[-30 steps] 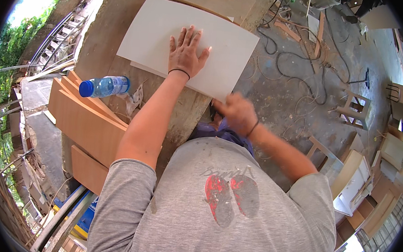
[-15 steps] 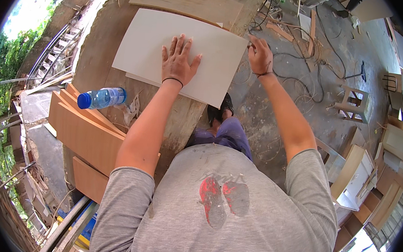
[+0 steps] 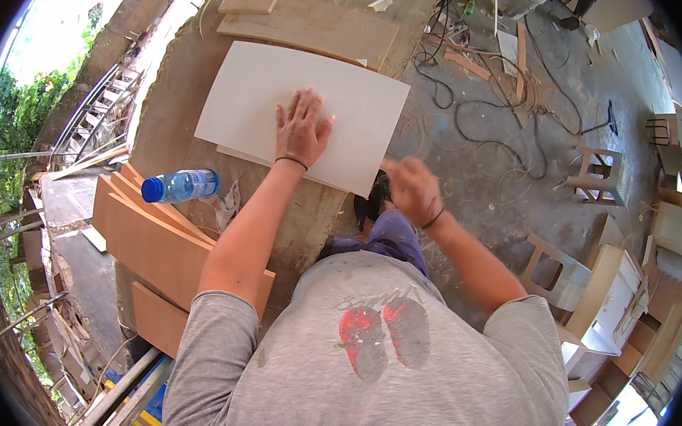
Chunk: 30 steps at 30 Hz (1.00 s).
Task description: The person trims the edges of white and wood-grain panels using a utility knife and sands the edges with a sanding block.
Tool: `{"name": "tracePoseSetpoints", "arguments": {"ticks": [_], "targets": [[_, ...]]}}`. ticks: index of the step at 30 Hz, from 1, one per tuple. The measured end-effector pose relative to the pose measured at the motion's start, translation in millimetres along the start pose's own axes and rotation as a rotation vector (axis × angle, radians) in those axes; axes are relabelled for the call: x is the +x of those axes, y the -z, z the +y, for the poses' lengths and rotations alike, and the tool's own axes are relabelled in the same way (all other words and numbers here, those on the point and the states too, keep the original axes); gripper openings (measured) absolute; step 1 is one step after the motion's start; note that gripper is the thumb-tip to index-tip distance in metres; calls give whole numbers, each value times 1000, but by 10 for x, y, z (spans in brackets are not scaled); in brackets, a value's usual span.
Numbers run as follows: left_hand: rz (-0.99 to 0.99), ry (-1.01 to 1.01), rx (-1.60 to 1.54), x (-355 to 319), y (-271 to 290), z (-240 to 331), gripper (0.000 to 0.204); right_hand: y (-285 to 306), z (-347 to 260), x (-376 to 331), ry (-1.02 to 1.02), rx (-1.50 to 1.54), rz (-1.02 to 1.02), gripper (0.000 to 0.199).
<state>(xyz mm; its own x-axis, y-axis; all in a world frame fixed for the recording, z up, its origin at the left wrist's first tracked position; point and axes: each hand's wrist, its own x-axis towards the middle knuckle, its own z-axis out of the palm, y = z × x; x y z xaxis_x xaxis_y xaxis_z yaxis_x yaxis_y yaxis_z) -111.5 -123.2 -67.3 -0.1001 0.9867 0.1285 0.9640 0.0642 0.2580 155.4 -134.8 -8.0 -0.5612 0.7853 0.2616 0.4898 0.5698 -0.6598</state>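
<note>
A white rectangular board [image 3: 247, 85] lies flat on the worktable, with the edge of a second board [image 3: 253, 156] showing beneath its near side. My left hand [image 3: 301, 134] rests on the top board near its middle, palm down and fingers stretched out. Just off the board's right edge, by its near right corner, is my right hand [image 3: 415, 191]. Its fingers are curled closed and slightly blurred; whatever they may hold is hidden. A clear water bottle with a blue cap [image 3: 181, 186] lies on its side left of my left forearm, beside a crumpled rag [image 3: 229, 204].
Brown wooden panels [image 3: 158, 243] lean together at the near left. Beyond the white board lie flat planks [image 3: 315, 27]. On the floor to the right are black cables [image 3: 476, 127], wood scraps [image 3: 466, 63], a stool [image 3: 600, 173] and cabinet parts [image 3: 606, 306].
My right hand has moved nearer to me along the board's right edge, from the far corner to the near one. My left hand stays flat on the board. The whole view has shifted slightly.
</note>
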Motion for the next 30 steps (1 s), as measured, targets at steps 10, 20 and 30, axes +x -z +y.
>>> {"name": "tracePoseSetpoints", "arguments": {"ticks": [10,20,30], "targets": [[-265,-329,-160,-442,312,562,96,-180,139,-183,-367,267,152,29],[-369,-389,-63,-448,359,468,104,-445,344,-266,-704,823,-77,22],[-10,380,62,2,345,-398,80,-289,240,21,-848,1051,-117,19]]}}
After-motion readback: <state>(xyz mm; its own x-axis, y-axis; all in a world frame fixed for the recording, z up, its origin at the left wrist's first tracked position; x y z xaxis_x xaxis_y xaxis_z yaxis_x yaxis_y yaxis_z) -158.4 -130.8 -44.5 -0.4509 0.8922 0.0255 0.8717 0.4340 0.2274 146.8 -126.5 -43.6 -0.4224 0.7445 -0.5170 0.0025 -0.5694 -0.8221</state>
